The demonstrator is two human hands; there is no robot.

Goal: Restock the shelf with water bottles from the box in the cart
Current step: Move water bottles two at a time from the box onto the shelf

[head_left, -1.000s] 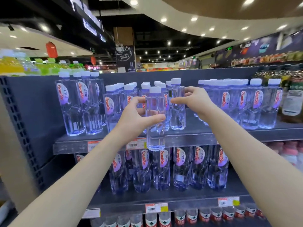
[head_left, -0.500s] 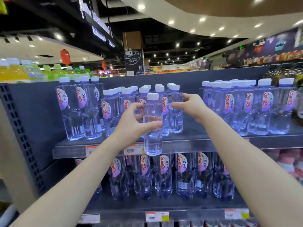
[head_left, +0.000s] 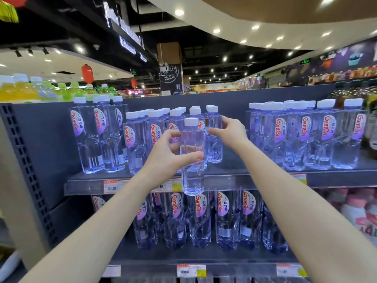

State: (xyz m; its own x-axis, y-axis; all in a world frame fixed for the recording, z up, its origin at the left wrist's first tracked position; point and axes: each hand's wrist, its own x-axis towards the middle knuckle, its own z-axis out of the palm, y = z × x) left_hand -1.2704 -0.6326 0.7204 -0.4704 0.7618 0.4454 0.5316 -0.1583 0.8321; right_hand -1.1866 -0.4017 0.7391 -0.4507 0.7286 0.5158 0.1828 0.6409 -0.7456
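My left hand [head_left: 170, 155] grips a clear water bottle [head_left: 192, 174] with a white cap, upright in the air in front of the upper shelf's front edge [head_left: 234, 181]. Its label faces away from me. My right hand [head_left: 229, 133] holds another water bottle [head_left: 214, 137] that stands on the upper shelf at the right end of the middle group, thumb and fingers curled round its upper part. Several more labelled bottles stand in rows behind and to the left of it. The box and cart are out of view.
A bare stretch of shelf [head_left: 234, 158] lies between the middle bottles and the right-hand group [head_left: 306, 137]. Taller bottles [head_left: 95, 135] stand at the left by the grey side panel [head_left: 38, 152]. The lower shelf [head_left: 193, 221] holds several bottles. Yellow-green drinks [head_left: 40, 90] line the top.
The view has tilted up a little, so the shelves sit lower in frame. My left hand still holds its bottle before the shelf edge; my right hand stays on the standing bottle.
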